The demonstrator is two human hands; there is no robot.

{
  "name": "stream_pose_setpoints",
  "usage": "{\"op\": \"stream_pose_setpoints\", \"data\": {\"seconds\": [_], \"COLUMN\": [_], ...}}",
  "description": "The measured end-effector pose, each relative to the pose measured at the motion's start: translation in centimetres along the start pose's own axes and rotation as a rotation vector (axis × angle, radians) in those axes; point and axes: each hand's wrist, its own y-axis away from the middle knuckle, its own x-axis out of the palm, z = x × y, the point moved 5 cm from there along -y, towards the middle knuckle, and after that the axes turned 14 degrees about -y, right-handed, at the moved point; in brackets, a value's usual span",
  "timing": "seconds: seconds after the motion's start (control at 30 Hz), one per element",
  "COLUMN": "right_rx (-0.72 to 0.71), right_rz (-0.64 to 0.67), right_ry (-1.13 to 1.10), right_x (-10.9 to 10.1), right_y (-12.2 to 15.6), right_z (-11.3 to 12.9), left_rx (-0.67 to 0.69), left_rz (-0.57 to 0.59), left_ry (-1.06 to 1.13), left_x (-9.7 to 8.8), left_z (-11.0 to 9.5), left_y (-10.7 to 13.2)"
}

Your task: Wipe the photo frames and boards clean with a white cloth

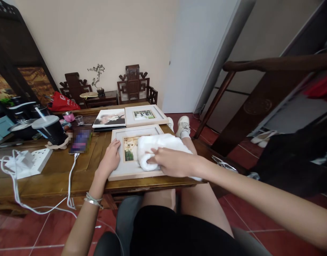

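Observation:
In front of me on the table lies a light wooden picture frame (116, 170) with a small picture inside a pale mat. My left hand (110, 158) holds this frame at its left side, fingers bent over the edge. A folded, fluffy white towel (163, 142) covers the right part of the frame and hides some of the picture. My right hand (170, 161) is closed on the towel's near side, pressing it against the frame. Just behind lies a second picture frame (130, 113), beside a white-edged photo panel (110, 119).
To the left are a phone (80, 141) on a white cable, a dark drink cup (51, 131) with a straw, and a white power strip (39, 161). A small clear cup (79, 120) stands farther back. A wooden chair (248, 103) is at the right.

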Motion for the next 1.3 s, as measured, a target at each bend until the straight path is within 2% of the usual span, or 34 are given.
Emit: {"op": "stream_pose_setpoints", "data": {"seconds": [0.07,0.17,0.23,0.3,0.43,0.5,0.57,0.63,0.7,0.87,0.93,1.0,1.13,1.23,1.3], "right_rx": [0.012,-0.006,-0.039,-0.051,0.022,0.045,0.042,0.023,-0.005,-0.148,-0.185,-0.194,-0.157,-0.022,0.059], "right_rz": [0.046,-0.015,-0.086,-0.167,-0.271,-0.282,-0.269,-0.225,-0.168,0.064,0.116,0.111,-0.027,-0.170,-0.196], "right_ry": [-0.052,-0.083,-0.098,-0.100,-0.050,-0.041,-0.043,-0.049,-0.058,-0.224,-0.278,-0.310,-0.227,-0.114,-0.094], "right_x": [-0.3,-0.1,0.3,0.6,0.1,-0.4,-0.6,-0.4,-0.2,-0.6,-0.9,-1.0,-0.1,0.0,-0.3], "right_y": [1.0,0.0,-2.0,-4.5,-9.2,-10.9,-11.6,-11.4,-10.0,-3.8,-1.9,-1.3,-3.9,-7.4,-9.2], "right_z": [1.7,2.6,1.8,-0.1,-4.1,-4.9,-4.7,-3.8,-2.4,1.9,2.7,2.4,-0.2,-2.4,-3.0], "left_rx": [0.009,0.015,0.019,0.031,0.036,0.023,0.015,0.019,0.024,0.013,0.010,0.005,0.010,0.027,0.027], "left_rz": [-0.007,-0.012,-0.009,-0.009,0.008,0.025,0.028,0.021,0.016,0.000,0.000,0.012,0.009,-0.003,-0.016], "left_ry": [0.002,-0.005,-0.012,-0.009,0.005,0.009,0.021,0.030,0.029,0.010,0.005,0.000,0.032,0.045,0.047], "left_x": [0.0,0.0,0.1,0.1,-0.1,-0.2,-0.3,-0.4,-0.4,-0.1,0.0,0.2,0.3,0.1,0.0], "left_z": [0.0,0.1,0.1,0.1,0.1,0.0,-0.1,-0.2,-0.3,-0.1,-0.1,0.0,0.1,0.2,0.2], "left_y": [0.0,0.0,-0.1,-0.1,-0.2,-0.2,-0.3,-0.3,-0.3,-0.2,-0.1,0.0,0.0,0.0,0.0]}}
